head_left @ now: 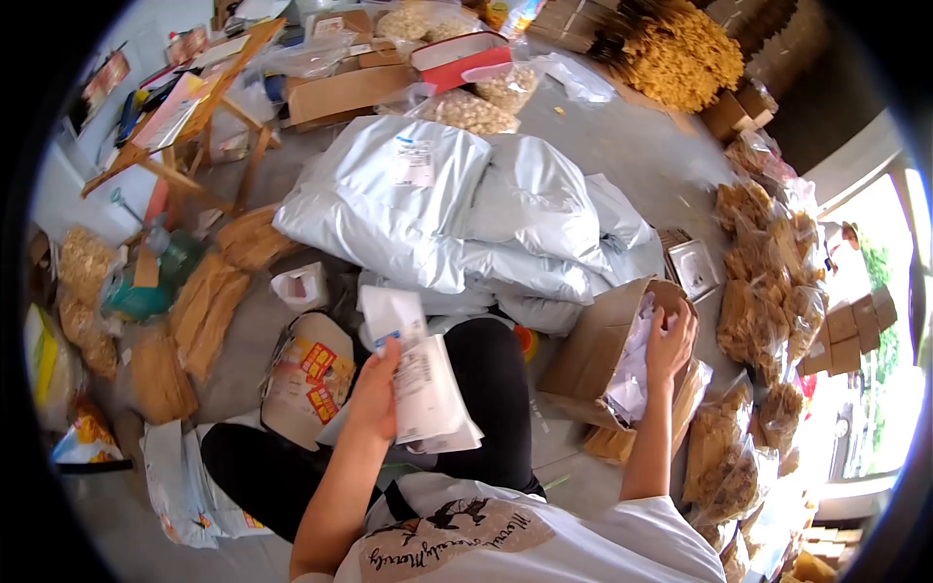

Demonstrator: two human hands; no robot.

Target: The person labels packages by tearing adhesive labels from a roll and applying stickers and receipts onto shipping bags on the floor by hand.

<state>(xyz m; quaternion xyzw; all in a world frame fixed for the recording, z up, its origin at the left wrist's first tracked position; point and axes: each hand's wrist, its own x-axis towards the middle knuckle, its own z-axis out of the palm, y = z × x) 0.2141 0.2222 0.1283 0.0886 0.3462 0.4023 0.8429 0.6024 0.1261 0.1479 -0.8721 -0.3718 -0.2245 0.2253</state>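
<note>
Slips of printed paper (418, 384) clamped in the left hand (369, 394) at seven o'clock; right hand (671, 342), well apart, dipped into an open cardboard box (583, 360) of white paper (632, 358) at four o'clock, grip unclear; silver-grey mailing bags (369, 214) heaped at twelve.

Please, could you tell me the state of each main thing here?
Left hand: closed on printed papers
Printed papers: held
Cardboard box: open
White papers: inside the box
Right hand: at its opening, grip unclear
Grey bags: filled, piled
Clear bags: filled, brown contents
</note>
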